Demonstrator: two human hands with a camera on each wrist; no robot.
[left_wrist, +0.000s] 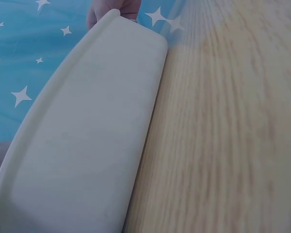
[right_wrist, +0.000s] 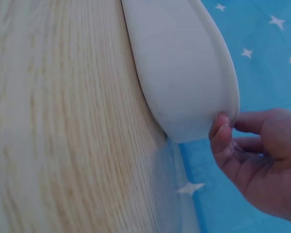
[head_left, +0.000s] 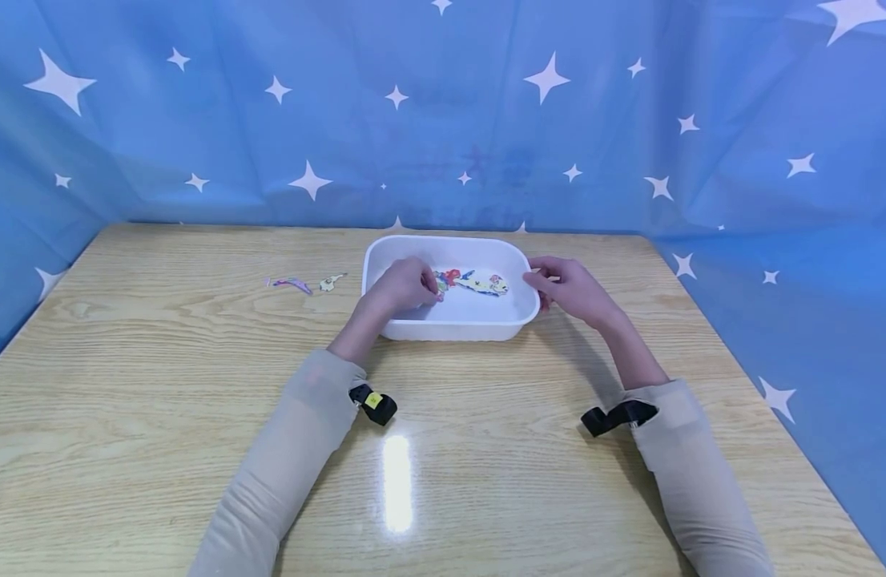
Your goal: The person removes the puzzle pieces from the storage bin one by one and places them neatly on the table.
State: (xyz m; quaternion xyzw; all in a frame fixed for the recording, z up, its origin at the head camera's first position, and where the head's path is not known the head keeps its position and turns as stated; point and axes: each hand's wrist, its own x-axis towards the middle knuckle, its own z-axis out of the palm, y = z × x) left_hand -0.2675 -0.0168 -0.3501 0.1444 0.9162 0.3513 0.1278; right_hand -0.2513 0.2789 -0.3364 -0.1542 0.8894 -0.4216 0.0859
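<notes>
A white plastic tray (head_left: 457,330) stands near the back of the wooden table, with several colourful cut-out pieces (head_left: 484,284) lying in it. The left hand (head_left: 407,285) reaches over the tray's left front rim, its fingertips pinching a small pink piece (head_left: 439,296) inside; in the left wrist view the tray wall (left_wrist: 87,116) hides most of that hand. At the tray's right end, the right hand (head_left: 571,290) grips the rim between thumb and fingers. The right wrist view shows this hand (right_wrist: 266,155) at the tray's corner (right_wrist: 189,121).
Left of the tray, a purple-pink strip (head_left: 291,284) and a small pale yellow cut-out (head_left: 331,282) lie on the table (head_left: 162,361). Behind the table hangs a blue cloth (head_left: 234,120) with white stars. Black straps with small devices sit at both cuffs.
</notes>
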